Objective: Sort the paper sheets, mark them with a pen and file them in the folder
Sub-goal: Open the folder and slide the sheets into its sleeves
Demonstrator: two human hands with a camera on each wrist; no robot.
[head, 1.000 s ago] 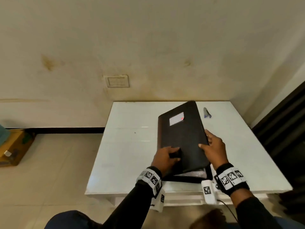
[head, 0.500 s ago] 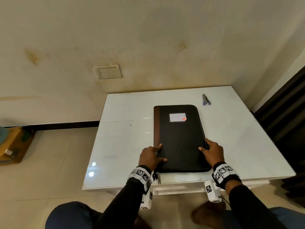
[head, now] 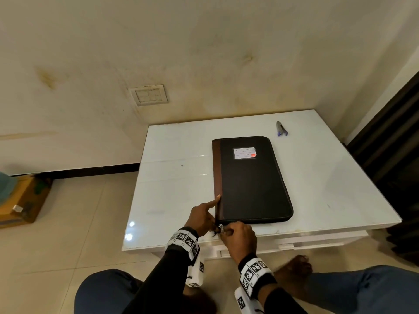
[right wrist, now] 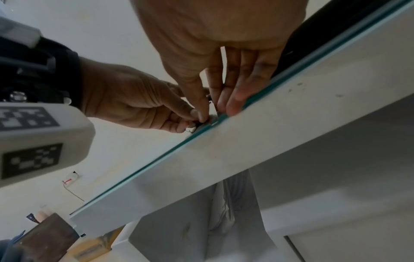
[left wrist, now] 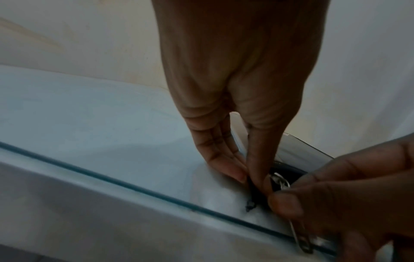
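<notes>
At the near left corner of the folder, my right hand pinches the metal zip pull. My left hand pinches the black zip tail beside it, forefinger straight along the spine. The folder lies shut and flat on the table, long axis running away from me; judged, the zip must run rightward along the near edge. The pen lies beyond the far right corner.
</notes>
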